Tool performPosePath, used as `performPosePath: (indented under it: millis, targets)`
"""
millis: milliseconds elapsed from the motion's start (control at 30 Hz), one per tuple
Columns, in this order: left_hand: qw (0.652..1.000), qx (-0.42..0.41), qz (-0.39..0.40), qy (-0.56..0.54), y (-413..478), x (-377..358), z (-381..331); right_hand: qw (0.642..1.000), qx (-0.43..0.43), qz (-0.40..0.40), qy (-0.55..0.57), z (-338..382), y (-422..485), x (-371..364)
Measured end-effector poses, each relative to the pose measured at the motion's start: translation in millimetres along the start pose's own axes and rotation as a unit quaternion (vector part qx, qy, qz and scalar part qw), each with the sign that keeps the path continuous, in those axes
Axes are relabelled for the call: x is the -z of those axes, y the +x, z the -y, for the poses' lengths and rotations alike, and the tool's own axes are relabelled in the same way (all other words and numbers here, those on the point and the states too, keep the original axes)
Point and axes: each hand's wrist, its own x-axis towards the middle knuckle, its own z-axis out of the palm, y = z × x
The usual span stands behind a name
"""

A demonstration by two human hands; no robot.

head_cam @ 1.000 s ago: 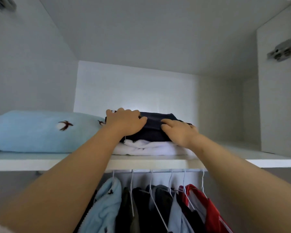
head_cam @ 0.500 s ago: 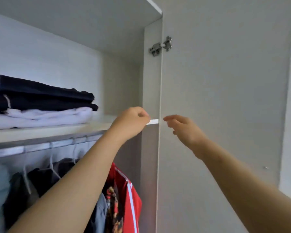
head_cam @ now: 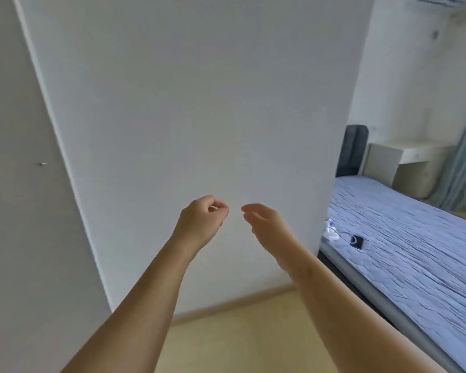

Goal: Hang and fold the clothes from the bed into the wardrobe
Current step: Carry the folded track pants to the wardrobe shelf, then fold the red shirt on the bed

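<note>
At the far left stands a pale panel (head_cam: 24, 184), by my judgement the wardrobe's door, with a white wall (head_cam: 199, 103) beside it; in front of that wall both hands are raised in mid-air, close together but apart, and neither holds anything; the left hand (head_cam: 201, 219) has its fingers loosely curled in toward the thumb; the right hand (head_cam: 267, 224) is relaxed and spread, its fingers only slightly bent. The bed (head_cam: 404, 254) lies to the right of both hands and lower, well apart from them; its long axis runs away from the viewer, from the near lower right corner up toward the dark headboard (head_cam: 354, 150); the right hand is the nearer of the two. On the part of the mattress that shows I see no clothes, only a small white thing (head_cam: 330, 232) and a dark device (head_cam: 359, 241) on a cable near the edge; so the next garment probably lies farther right, out of view, and reaching it calls for a turn that way.
</note>
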Motion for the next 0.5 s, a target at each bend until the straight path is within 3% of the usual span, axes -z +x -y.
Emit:
performPosePath:
  millis: [233,500]
  targets:
    - [0.983,0.068,0.156,-0.075,-22,-235,-4,0.979,-0.169,-0.114,-0.031,-166,-49,155]
    - [0.930,0.107,0.344,-0.072,-71,-425,-15,0.909,-0.343,-0.235,0.006,-301,-140,281]
